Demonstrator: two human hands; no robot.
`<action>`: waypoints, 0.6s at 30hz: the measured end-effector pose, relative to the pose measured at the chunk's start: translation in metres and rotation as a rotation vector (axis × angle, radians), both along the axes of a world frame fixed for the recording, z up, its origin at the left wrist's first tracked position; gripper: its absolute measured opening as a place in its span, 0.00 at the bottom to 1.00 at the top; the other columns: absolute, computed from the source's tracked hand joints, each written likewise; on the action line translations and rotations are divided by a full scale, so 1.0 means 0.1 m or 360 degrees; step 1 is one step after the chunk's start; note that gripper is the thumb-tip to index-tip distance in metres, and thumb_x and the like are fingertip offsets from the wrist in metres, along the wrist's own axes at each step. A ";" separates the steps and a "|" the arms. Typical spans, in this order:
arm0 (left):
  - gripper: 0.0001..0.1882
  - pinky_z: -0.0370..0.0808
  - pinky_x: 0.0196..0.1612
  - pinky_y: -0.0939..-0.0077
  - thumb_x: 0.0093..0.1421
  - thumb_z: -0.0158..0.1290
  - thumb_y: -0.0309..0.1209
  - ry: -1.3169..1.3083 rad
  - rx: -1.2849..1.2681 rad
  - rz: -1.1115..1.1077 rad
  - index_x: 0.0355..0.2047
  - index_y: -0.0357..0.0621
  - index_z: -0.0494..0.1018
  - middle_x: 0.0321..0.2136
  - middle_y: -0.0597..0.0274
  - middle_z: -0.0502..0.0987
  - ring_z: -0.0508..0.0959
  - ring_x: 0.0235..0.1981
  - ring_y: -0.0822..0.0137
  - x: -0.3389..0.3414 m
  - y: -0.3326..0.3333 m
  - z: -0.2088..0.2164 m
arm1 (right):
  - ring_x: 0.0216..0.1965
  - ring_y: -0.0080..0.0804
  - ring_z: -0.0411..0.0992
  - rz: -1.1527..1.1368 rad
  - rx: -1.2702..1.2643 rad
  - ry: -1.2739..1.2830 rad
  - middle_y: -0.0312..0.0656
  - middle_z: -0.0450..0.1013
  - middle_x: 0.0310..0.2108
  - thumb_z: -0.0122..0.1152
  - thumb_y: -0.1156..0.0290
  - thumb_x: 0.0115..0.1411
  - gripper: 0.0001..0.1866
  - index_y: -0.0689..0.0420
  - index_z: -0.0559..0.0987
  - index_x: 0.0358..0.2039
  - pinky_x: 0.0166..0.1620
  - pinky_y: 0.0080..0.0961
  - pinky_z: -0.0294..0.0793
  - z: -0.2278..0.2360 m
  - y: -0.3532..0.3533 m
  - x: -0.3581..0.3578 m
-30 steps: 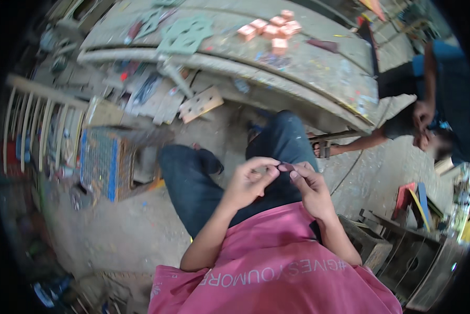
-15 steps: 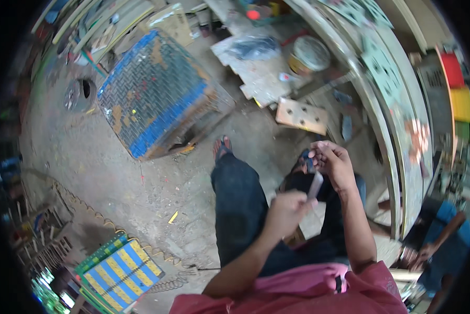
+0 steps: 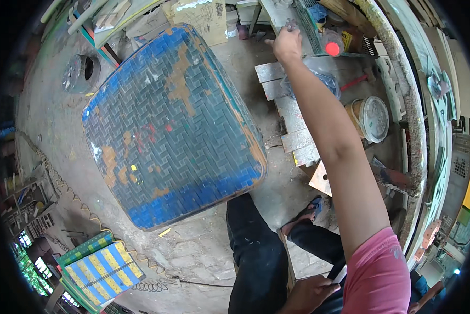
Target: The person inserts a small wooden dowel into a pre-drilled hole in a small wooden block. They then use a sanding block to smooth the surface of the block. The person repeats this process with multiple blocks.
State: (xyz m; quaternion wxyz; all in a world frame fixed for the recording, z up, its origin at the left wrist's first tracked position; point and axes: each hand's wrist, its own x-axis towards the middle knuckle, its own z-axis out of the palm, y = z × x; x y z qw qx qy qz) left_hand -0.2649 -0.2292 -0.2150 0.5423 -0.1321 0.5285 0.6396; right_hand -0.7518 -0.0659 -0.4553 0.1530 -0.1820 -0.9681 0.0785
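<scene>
My right arm stretches far forward, and my right hand [image 3: 288, 44] is over a low bench [image 3: 269, 13] at the back. Its fingers are bent around or against something greyish that I cannot make out. Next to that hand stands a green plastic crate [image 3: 309, 26]. My left hand [image 3: 310, 293] stays low by my thigh, fingers closed. A pale, flat strip [image 3: 340, 275] sticks up from it; its lower part is hidden. To the left is a large box-like stand [image 3: 182, 131] with a blue, worn, woven-pattern top.
A lidded bucket [image 3: 375, 119] and a red-handled hammer [image 3: 354, 82] lie right of my arm, near plastic-wrapped boards [image 3: 292, 112]. A long rough-edged table [image 3: 418, 104] bounds the right. A coiled hose [image 3: 83, 204] runs by striped blue-yellow panels [image 3: 106, 272] at lower left.
My right hand has left the spot before my lap and reached forward to the back bench. My left hand has dropped back toward my thigh. The view has shifted, bringing the blue-topped stand closer.
</scene>
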 end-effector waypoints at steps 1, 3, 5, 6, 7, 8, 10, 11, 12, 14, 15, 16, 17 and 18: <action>0.12 0.75 0.33 0.68 0.52 0.60 0.35 0.0122 0.0011 -0.0084 0.30 0.37 0.79 0.26 0.50 0.78 0.79 0.28 0.58 -0.05 -0.03 0.00 | 0.47 0.57 0.68 0.0011 -0.0040 -0.0106 0.58 0.71 0.42 0.60 0.65 0.55 0.18 0.62 0.76 0.43 0.51 0.41 0.70 -0.02 0.00 -0.05; 0.12 0.74 0.31 0.69 0.53 0.60 0.36 0.0157 0.0024 -0.0092 0.29 0.37 0.78 0.25 0.51 0.78 0.79 0.26 0.61 -0.02 -0.03 -0.01 | 0.48 0.57 0.67 0.0024 -0.0105 -0.0308 0.59 0.71 0.40 0.56 0.70 0.56 0.13 0.62 0.78 0.40 0.53 0.39 0.69 0.06 0.05 -0.04; 0.15 0.72 0.31 0.70 0.56 0.57 0.42 0.0233 0.0108 -0.0146 0.29 0.40 0.78 0.22 0.51 0.76 0.78 0.25 0.58 -0.04 -0.02 -0.02 | 0.44 0.57 0.70 -0.0053 -0.0427 -0.0193 0.61 0.73 0.37 0.52 0.74 0.55 0.10 0.63 0.80 0.33 0.49 0.40 0.71 0.30 0.01 0.21; 0.15 0.70 0.29 0.69 0.57 0.57 0.40 0.0455 0.0131 -0.0198 0.27 0.38 0.77 0.21 0.52 0.75 0.76 0.23 0.61 0.00 -0.02 -0.05 | 0.42 0.57 0.71 -0.0100 -0.0591 -0.0124 0.61 0.73 0.35 0.50 0.76 0.54 0.10 0.63 0.80 0.30 0.47 0.41 0.72 0.47 -0.04 0.39; 0.15 0.69 0.27 0.69 0.57 0.57 0.38 0.0697 0.0183 -0.0296 0.25 0.37 0.75 0.20 0.52 0.74 0.74 0.22 0.64 0.05 -0.02 -0.07 | 0.38 0.58 0.72 0.0117 -0.0362 0.0042 0.61 0.74 0.32 0.50 0.76 0.54 0.09 0.64 0.80 0.27 0.42 0.44 0.72 0.53 0.11 0.59; 0.15 0.67 0.26 0.68 0.58 0.57 0.36 0.0930 0.0251 -0.0396 0.23 0.35 0.74 0.18 0.53 0.73 0.73 0.20 0.67 0.13 -0.01 -0.08 | 0.34 0.58 0.73 0.0319 -0.0116 0.0183 0.61 0.74 0.29 0.50 0.76 0.53 0.09 0.65 0.79 0.25 0.38 0.46 0.72 0.54 0.26 0.85; 0.15 0.66 0.26 0.67 0.57 0.58 0.36 0.0486 0.0408 -0.0569 0.22 0.36 0.73 0.17 0.55 0.71 0.69 0.18 0.67 0.40 0.06 -0.22 | 0.29 0.56 0.74 0.0122 -0.0510 0.0444 0.57 0.74 0.22 0.53 0.80 0.48 0.05 0.65 0.77 0.20 0.32 0.43 0.71 0.90 0.09 1.56; 0.14 0.66 0.24 0.69 0.56 0.58 0.35 0.0637 0.0396 -0.0483 0.23 0.35 0.75 0.16 0.56 0.71 0.68 0.18 0.71 0.52 0.07 -0.35 | 0.28 0.47 0.76 0.0176 -0.1102 0.0255 0.55 0.76 0.24 0.55 0.81 0.48 0.05 0.65 0.79 0.23 0.34 0.36 0.73 1.34 -0.08 2.02; 0.14 0.65 0.23 0.73 0.56 0.59 0.36 0.0710 0.0457 -0.0562 0.25 0.35 0.77 0.14 0.59 0.71 0.68 0.18 0.74 0.30 0.05 -0.11 | 0.26 0.33 0.76 0.0136 -0.1579 0.0147 0.47 0.78 0.26 0.57 0.81 0.51 0.06 0.64 0.81 0.28 0.35 0.28 0.74 1.52 -0.03 2.44; 0.13 0.64 0.21 0.79 0.54 0.60 0.37 0.0733 0.0581 -0.0779 0.25 0.38 0.78 0.14 0.66 0.72 0.68 0.17 0.76 0.23 0.03 -0.10 | 0.28 0.24 0.74 0.0291 -0.2009 -0.0054 0.38 0.79 0.28 0.59 0.79 0.54 0.08 0.63 0.82 0.35 0.35 0.24 0.74 2.25 0.08 3.40; 0.11 0.63 0.21 0.82 0.54 0.61 0.35 0.0406 0.0654 -0.0768 0.25 0.39 0.78 0.15 0.67 0.72 0.68 0.17 0.78 0.27 0.02 -0.13 | 0.29 0.23 0.74 0.0145 -0.2036 -0.0057 0.38 0.78 0.29 0.59 0.79 0.54 0.10 0.63 0.81 0.37 0.36 0.22 0.73 2.67 0.14 3.86; 0.10 0.63 0.21 0.85 0.54 0.61 0.33 0.0293 0.0673 -0.0805 0.24 0.38 0.77 0.16 0.69 0.72 0.68 0.18 0.80 0.23 0.05 -0.01 | 0.30 0.22 0.74 -0.0001 -0.2075 -0.0054 0.37 0.78 0.30 0.59 0.79 0.55 0.11 0.64 0.80 0.39 0.37 0.20 0.73 3.08 0.22 4.34; 0.10 0.62 0.21 0.86 0.53 0.61 0.31 0.0446 0.0618 -0.0786 0.21 0.38 0.76 0.15 0.71 0.71 0.68 0.18 0.82 0.31 0.07 -0.09 | 0.32 0.22 0.74 -0.0133 -0.2224 0.0031 0.38 0.77 0.31 0.60 0.78 0.55 0.13 0.64 0.79 0.42 0.38 0.19 0.73 3.41 0.32 4.78; 0.10 0.62 0.20 0.87 0.54 0.61 0.31 0.0484 0.0588 -0.0936 0.20 0.38 0.76 0.15 0.71 0.71 0.66 0.17 0.83 0.30 0.09 -0.17 | 0.33 0.23 0.74 -0.0235 -0.2387 0.0113 0.39 0.77 0.32 0.61 0.77 0.56 0.14 0.65 0.78 0.44 0.39 0.19 0.72 3.68 0.42 5.22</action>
